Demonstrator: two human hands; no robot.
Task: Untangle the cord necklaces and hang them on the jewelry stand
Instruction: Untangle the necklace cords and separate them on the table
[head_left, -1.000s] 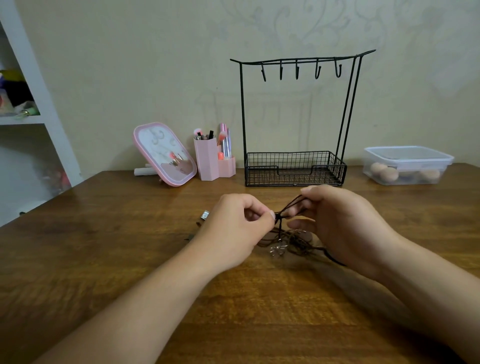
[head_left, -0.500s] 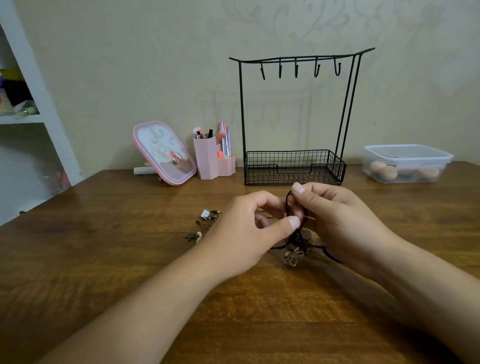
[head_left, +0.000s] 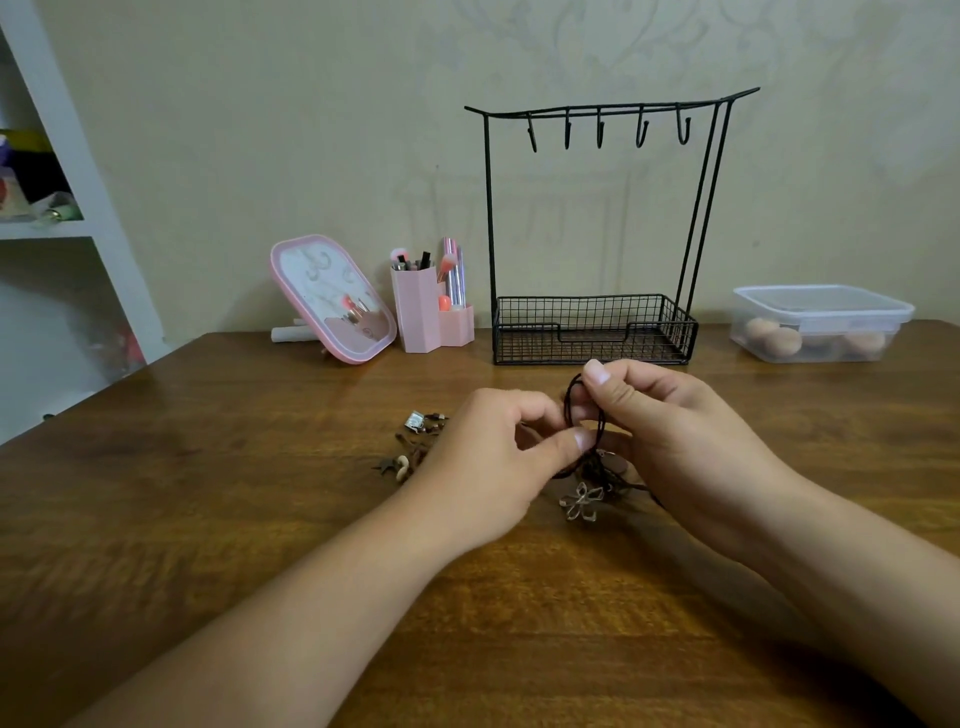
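Note:
A tangle of dark cord necklaces (head_left: 592, 467) lies on the wooden table (head_left: 208, 519) between my hands, with a metal flower pendant (head_left: 581, 500) at its front. My right hand (head_left: 670, 431) pinches a raised loop of dark cord (head_left: 571, 395) just above the tangle. My left hand (head_left: 493, 457) pinches the same cord lower down with thumb and finger. More pendants and beads (head_left: 415, 441) lie left of my left hand. The black wire jewelry stand (head_left: 592, 332) with several bare hooks (head_left: 600, 132) stands behind, near the wall.
A pink tilted mirror (head_left: 332, 299) and a pink brush holder (head_left: 426, 312) stand left of the jewelry stand. A lidded clear plastic box (head_left: 821, 322) with round sponges sits at the back right. A white shelf unit (head_left: 62, 208) rises at the far left.
My right hand has lifted the cord loop from a low sideways pull to an upright loop. The flower pendant has come into plain view; both hands shifted slightly toward the stand.

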